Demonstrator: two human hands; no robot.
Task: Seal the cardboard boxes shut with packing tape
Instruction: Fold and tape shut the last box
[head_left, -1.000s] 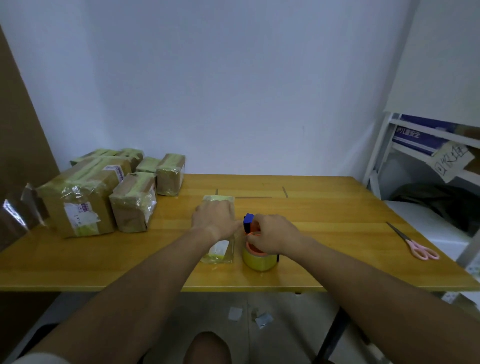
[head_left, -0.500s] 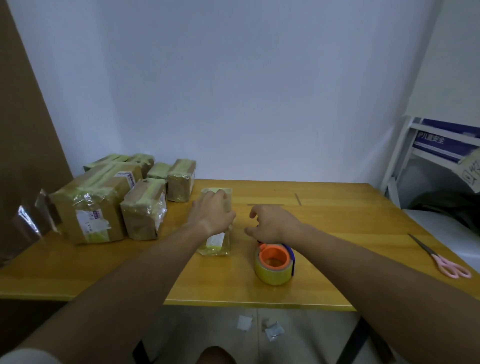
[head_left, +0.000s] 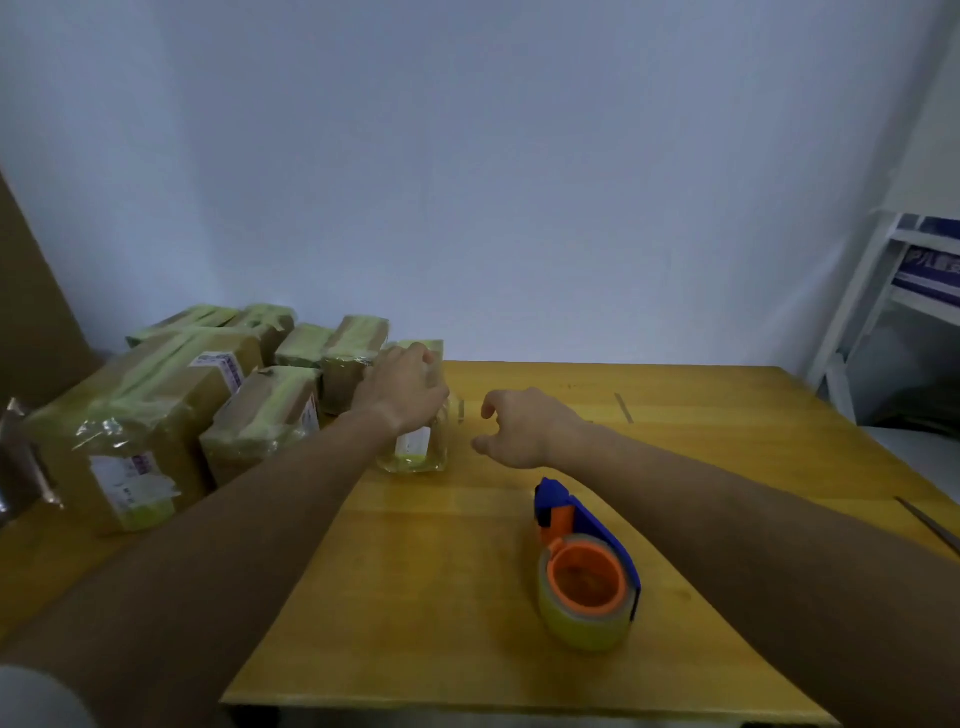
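Both hands are busy with different things now than one second ago. The right hand (head_left: 524, 428) has let go of the tape dispenser (head_left: 587, 566), which it was gripping before; it now hangs just above the table (head_left: 727, 467) with fingers loosely curled, holding nothing. The dispenser stands alone near the front edge, well apart from both hands, its blue handle pointing away from the person. The left hand (head_left: 402, 389) lies on top of the small taped box (head_left: 415, 447) as before, fingers bent over its far top, and the box has moved a little toward the pile of sealed boxes (head_left: 171, 410) at the left. I judge that this box is finished, since tape already covers it, and that the person is pushing it to join the others. No unsealed box is visible on the table.
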